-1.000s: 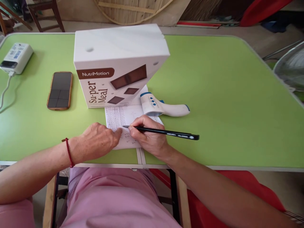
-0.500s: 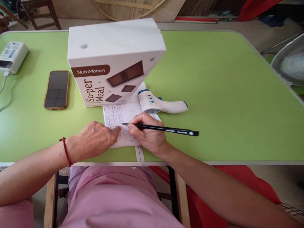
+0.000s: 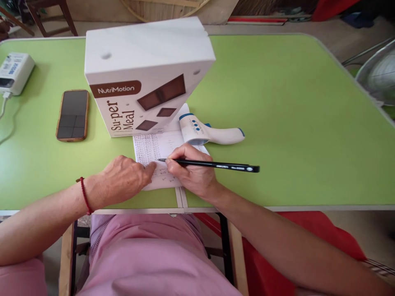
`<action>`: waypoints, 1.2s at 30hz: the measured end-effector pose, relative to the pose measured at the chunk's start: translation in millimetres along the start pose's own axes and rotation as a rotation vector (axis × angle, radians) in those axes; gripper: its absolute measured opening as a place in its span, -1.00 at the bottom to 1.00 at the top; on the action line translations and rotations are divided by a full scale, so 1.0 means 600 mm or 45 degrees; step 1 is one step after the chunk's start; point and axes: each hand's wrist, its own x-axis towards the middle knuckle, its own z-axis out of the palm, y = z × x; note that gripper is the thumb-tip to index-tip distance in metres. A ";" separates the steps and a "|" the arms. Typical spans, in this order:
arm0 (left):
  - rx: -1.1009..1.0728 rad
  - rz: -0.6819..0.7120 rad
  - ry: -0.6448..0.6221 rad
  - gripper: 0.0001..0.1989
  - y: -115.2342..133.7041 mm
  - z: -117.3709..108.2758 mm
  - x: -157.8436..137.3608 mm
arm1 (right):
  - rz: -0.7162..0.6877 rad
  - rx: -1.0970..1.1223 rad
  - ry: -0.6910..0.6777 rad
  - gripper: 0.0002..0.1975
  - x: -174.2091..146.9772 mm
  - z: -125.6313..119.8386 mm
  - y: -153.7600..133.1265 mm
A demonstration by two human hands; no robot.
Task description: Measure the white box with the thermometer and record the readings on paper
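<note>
My right hand (image 3: 194, 170) pinches a black pen (image 3: 222, 165) near its tip, which touches or nearly touches the paper. Under both hands lies a white sheet of paper (image 3: 166, 144) covered with rows of small dark handwriting. My left hand (image 3: 128, 176) rests at the paper's lower left, holding nothing; one finger points out onto the sheet close to the pen tip, while the others curl out of sight. A white infrared thermometer (image 3: 226, 135) with blue trim lies on the paper's right side. Behind the writing stands a tall white NutriMotion box (image 3: 123, 113), hiding part of the sheet.
On the green table (image 3: 293, 123), a phone (image 3: 73, 115) with a brown case lies left of the box. A white power bank (image 3: 17, 72) with a cable sits at the far left. A fan (image 3: 379, 76) stands beyond the right edge, and a wooden stool (image 3: 51, 18) behind.
The view has shifted slightly, so the table and box appear a little higher. Both hands and the pen keep nearly the same place on the paper.
</note>
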 end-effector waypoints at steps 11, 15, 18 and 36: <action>-0.016 -0.003 0.018 -0.84 -0.001 0.002 -0.001 | -0.033 0.028 0.053 -0.87 -0.003 0.001 0.003; -0.007 0.000 0.027 -0.84 -0.001 0.002 -0.001 | 0.005 0.004 0.053 -0.87 -0.003 0.002 0.005; -0.015 -0.002 0.024 -0.85 0.000 0.000 -0.001 | 0.021 0.015 0.029 -0.86 -0.003 0.002 0.003; -0.038 -0.016 -0.033 -0.81 0.001 -0.006 -0.003 | 0.028 0.011 0.076 -0.88 -0.003 -0.004 0.005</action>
